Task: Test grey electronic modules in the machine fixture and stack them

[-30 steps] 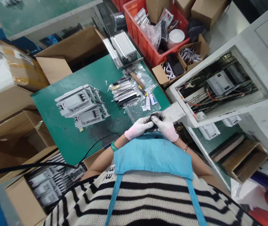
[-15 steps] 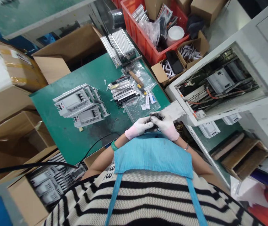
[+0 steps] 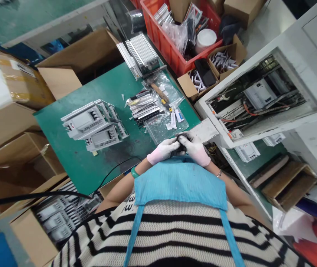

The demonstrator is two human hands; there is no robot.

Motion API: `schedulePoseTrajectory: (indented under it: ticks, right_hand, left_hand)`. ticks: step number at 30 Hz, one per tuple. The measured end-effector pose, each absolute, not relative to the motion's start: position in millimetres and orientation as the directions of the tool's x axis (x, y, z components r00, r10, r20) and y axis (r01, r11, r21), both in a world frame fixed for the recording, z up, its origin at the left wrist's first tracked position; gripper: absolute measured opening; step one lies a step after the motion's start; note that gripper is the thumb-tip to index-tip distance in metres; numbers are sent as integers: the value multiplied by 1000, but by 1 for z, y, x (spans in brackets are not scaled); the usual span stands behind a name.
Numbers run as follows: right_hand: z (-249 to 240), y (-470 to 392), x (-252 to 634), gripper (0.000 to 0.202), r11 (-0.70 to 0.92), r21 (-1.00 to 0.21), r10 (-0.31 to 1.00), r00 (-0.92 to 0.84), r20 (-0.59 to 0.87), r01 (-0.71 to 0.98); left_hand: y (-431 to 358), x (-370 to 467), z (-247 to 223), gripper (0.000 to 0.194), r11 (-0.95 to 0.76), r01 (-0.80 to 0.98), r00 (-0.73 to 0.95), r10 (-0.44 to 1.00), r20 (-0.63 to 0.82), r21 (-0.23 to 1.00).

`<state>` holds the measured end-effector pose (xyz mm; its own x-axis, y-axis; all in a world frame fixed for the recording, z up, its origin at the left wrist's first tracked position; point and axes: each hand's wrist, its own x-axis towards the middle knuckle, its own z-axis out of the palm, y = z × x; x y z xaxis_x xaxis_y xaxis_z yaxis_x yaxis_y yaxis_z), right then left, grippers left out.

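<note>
Both hands wear white gloves and meet just in front of the blue apron [image 3: 180, 183]. Between them is a small dark ribbed piece [image 3: 181, 138], mostly covered by the fingers, so its kind is not clear. My left hand [image 3: 162, 151] is closed on its left side. My right hand [image 3: 196, 148] grips it from the right, thumb on top. Past the hands, a clear plastic bag [image 3: 158, 133] lies on the green table [image 3: 64, 163]. On and beside it are thin metal strips [image 3: 144, 109], a hammer [image 3: 158, 91], a yellow-black cutter [image 3: 166, 105] and small white packets [image 3: 178, 115].
Stacked grey-white housings [image 3: 103, 137] stand at the table's left, finned metal blocks [image 3: 143, 52] at its far end. A red crate [image 3: 172, 55] and small cartons [image 3: 188, 87] are beyond. A machine with a framed opening [image 3: 258, 96] rises at right; a black cable [image 3: 36, 194] crosses left.
The hands stay together around the dark piece, with only slight finger movement. The whole view has shifted slightly.
</note>
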<state>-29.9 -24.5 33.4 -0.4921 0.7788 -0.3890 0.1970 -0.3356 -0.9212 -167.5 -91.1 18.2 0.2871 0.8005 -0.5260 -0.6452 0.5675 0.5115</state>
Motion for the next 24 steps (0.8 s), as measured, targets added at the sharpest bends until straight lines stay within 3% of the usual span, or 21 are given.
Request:
schedulePoseTrajectory:
  ticks: [5,9,20,24]
  right_hand:
    - [16,-36,-37,36,-478,-870,781,-393,-485,123]
    - [3,-43,-43,35,-558,-829,781,-306,-544,51]
    - [-9,-43,-43,38,-632,-774,749,-239,-617,17]
    - [-14,-45,-44,37,-654,-756,740,-205,-641,1]
  left_hand:
    - [-86,-167,7,69,579,-529,182,791,-584,620]
    - [-82,-166,3,59,587,-414,103,790,-605,696]
    - [-70,-160,2,31,583,-161,0,807,-590,797]
    - [-66,-157,4,31,636,-182,31,766,-642,750]
